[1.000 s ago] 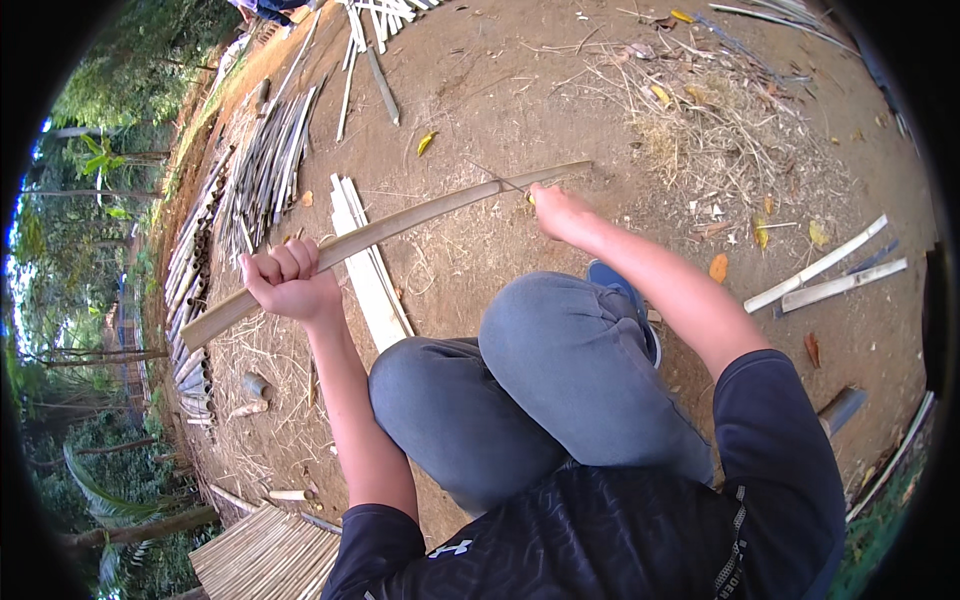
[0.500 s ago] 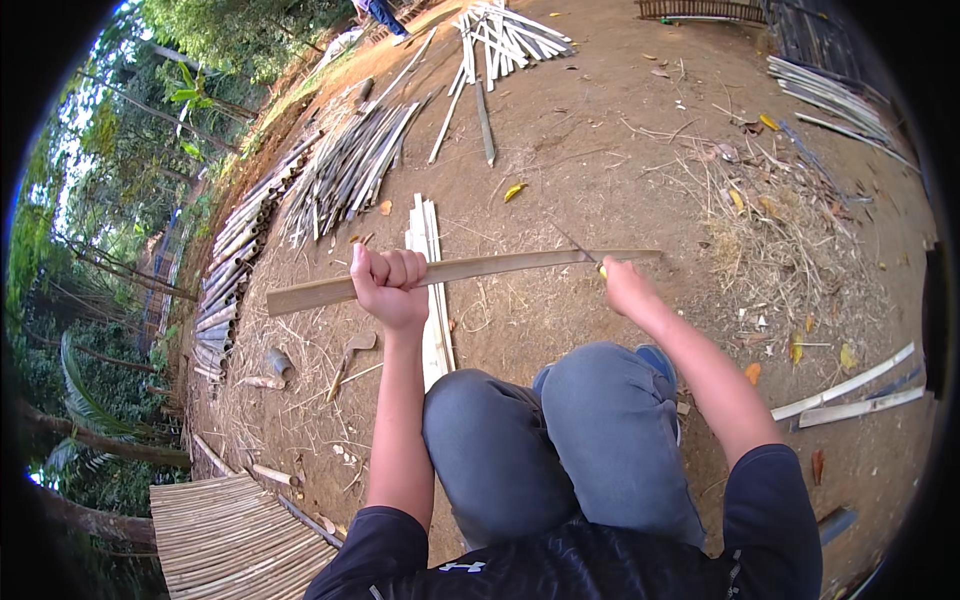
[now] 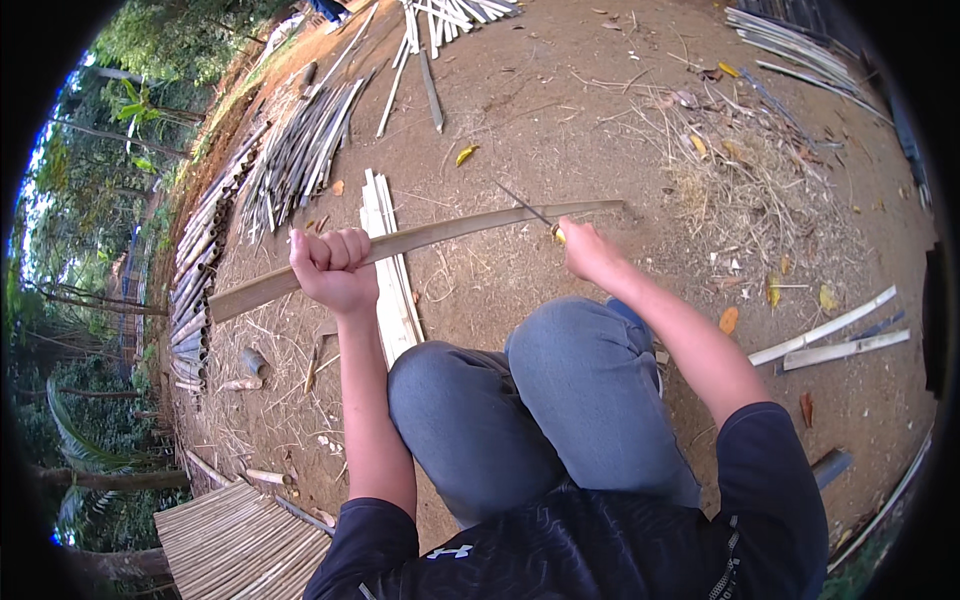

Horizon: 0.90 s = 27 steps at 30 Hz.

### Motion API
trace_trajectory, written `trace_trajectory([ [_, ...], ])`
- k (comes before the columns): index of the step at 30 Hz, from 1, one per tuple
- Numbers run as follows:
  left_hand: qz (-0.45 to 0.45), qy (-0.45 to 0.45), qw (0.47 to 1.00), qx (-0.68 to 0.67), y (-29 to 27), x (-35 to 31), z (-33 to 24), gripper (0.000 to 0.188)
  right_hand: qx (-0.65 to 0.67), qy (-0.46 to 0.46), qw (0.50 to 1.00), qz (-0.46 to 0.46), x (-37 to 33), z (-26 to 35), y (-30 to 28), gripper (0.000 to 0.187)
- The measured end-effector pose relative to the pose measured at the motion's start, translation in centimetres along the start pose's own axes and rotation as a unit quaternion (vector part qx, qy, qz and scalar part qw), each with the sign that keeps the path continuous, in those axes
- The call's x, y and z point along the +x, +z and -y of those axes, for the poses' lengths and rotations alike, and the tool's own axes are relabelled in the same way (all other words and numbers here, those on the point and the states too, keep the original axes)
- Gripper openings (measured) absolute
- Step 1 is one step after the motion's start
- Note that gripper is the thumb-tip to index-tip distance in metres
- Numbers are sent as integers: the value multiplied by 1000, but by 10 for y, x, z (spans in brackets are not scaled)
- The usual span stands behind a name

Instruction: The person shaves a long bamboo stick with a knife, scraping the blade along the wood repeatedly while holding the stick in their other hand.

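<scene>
The bamboo slat [image 3: 430, 235] slants from centre left to upper centre of the frame, the left hand's [image 3: 335, 270] fingers curled round it. The right hand's [image 3: 588, 252] fingers close on the handle of 1 knife [image 3: 523, 203], its blade crossing the slat. Should the slat twist, the blade could skid toward the knees [image 3: 570, 345], lower centre.

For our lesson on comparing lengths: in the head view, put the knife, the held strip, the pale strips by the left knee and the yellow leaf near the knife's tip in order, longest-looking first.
1. Held strip
2. Pale strips, partly covered
3. Knife, handle mostly hidden
4. Yellow leaf
</scene>
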<state>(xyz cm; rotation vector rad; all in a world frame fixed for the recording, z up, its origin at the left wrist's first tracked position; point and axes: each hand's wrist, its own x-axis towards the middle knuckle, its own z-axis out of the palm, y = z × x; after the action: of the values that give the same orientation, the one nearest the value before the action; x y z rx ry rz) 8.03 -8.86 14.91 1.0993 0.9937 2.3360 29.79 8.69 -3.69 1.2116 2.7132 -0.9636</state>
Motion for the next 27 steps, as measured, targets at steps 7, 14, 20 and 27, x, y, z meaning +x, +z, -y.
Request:
trace_trajectory([
  [7, -25, -6, 999, 31, -7, 0, -4, 47, -17, -21, 999, -25, -17, 14, -4, 27],
  [14, -124, -7, 991, 50, -17, 4, 4, 46, -20, -40, 998, -42, 11, 18, 10, 23],
  [20, -90, 6, 993, 72, -9, 8, 0, 46, -11, -12, 1000, -12, 17, 11, 2, 25],
  [27, -109, 16, 990, 93, 4, 4, 1, 48, 11, 21, 1000, -9, 19, -9, -3, 25],
])
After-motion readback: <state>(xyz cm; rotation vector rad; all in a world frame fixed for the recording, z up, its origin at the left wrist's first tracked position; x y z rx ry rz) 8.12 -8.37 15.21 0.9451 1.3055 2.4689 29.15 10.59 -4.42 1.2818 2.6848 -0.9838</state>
